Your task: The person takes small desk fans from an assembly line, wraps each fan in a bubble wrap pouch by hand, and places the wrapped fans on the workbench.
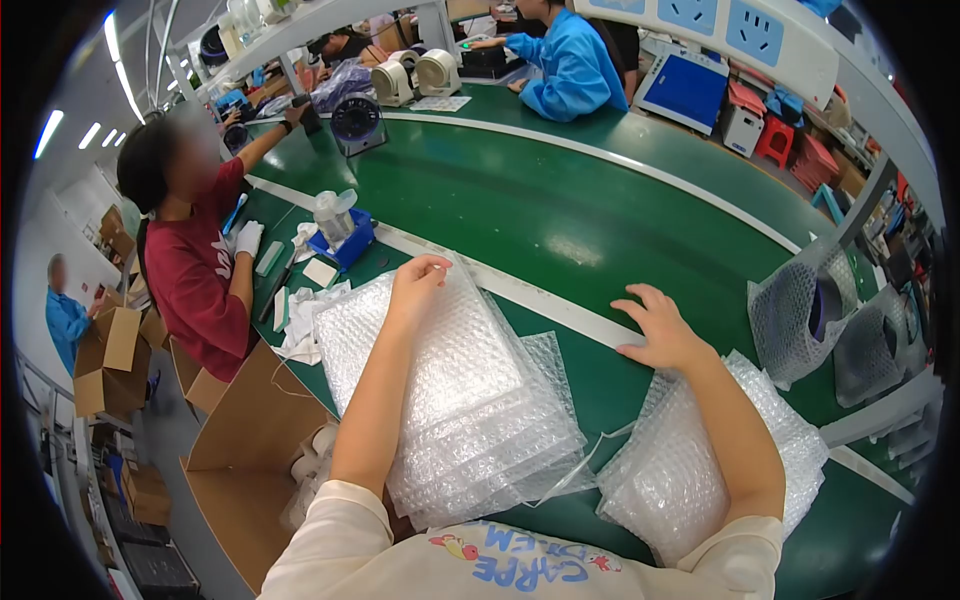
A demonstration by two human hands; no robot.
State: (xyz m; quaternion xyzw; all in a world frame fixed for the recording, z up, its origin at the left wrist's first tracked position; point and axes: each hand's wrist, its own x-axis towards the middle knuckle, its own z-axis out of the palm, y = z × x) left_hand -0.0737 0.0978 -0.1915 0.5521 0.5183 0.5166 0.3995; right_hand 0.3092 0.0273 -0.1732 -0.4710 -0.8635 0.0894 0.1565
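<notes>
10 o'clock: blue bin (356,246) on the green surface (560,200), clear containers (333,214) inside. 9: person in maroon shirt (197,285). 8: open cardboard box (235,515). 1: person in blue smock (572,75), far side. 2: red stool (775,141).

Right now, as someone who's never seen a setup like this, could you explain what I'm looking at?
There's no machine here: a person works bare-handed, and the single picture comes from a camera on their head, looking forward and down. On the green bench lie two piles of clear bubble wrap, a left pile and a right pile. Farther off are a blue bin and a round dark device. The left hand is over the left pile, fingers curled; I can't tell whether it grips a sheet. The right hand is spread open, holding nothing visible.
</notes>
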